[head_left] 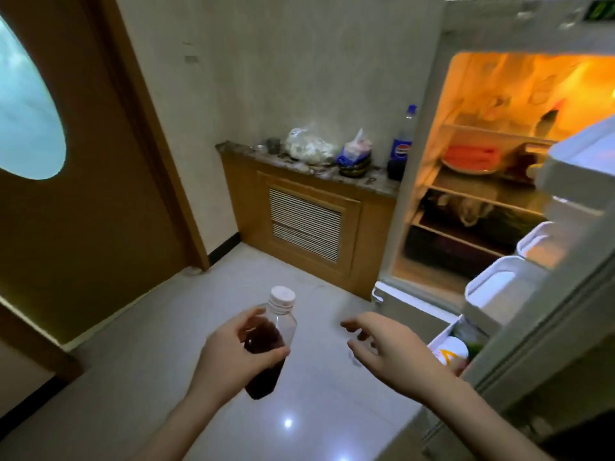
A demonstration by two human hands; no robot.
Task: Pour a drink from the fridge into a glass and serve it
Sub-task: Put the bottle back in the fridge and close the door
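The left hand [233, 354] is clamped around the bottle [271, 344] of dark drink. The right hand [396, 351] hovers beside it, fingers spread, holding nothing.

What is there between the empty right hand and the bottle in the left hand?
In the head view, nothing: only bare pale floor tile shows in the gap between the right hand and the bottle held by the left hand.

Glossy pale tiled floor [233, 294] reflecting ceiling light. Brown wooden door with oval frosted window [26, 104] standing left. Low wooden cabinet with slatted vent and dark stone top [306, 221] sitting against beige speckled wall [266, 61].
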